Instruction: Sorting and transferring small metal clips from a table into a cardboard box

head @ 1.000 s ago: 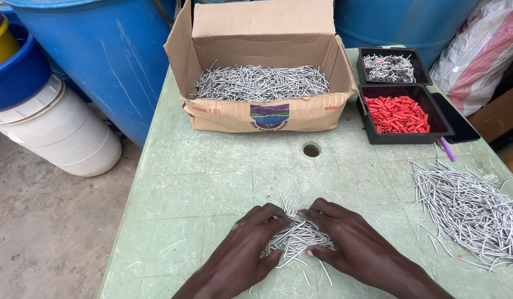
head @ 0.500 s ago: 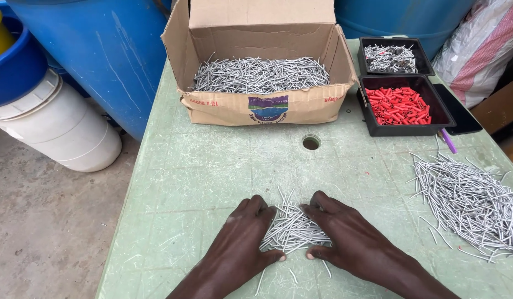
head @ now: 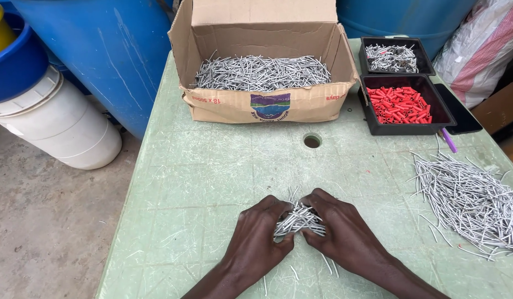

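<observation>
**Two hands cupping a bundle of nails between them**

Head view: the left hand [head: 256, 235] and the right hand [head: 339, 235] are curling in from either side around a small bunch of silver nails [head: 298, 219], fingers bent and pressing toward each other so the bunch is being squeezed between them — neither hand is spread flat. The bunch is sitting low on the pale green table [head: 212, 166], near its front edge and right between the two hands, so both are equally near. Its nails are running roughly left to right with a slight upward tilt toward the right, though a few are sticking up out of line. A handful of strays are lying on the table just below the hands.

Well apart, the open cardboard box [head: 267, 105] of nails is standing at the far side, the loose nail pile [head: 472, 199] is spreading out to the right, and the black tray [head: 403, 127] of red pieces is sitting beside the box.

Fingertips under the bunch are hidden; the pile is being cut off at the frame's right edge — as are both forearms at the bottom.
</observation>
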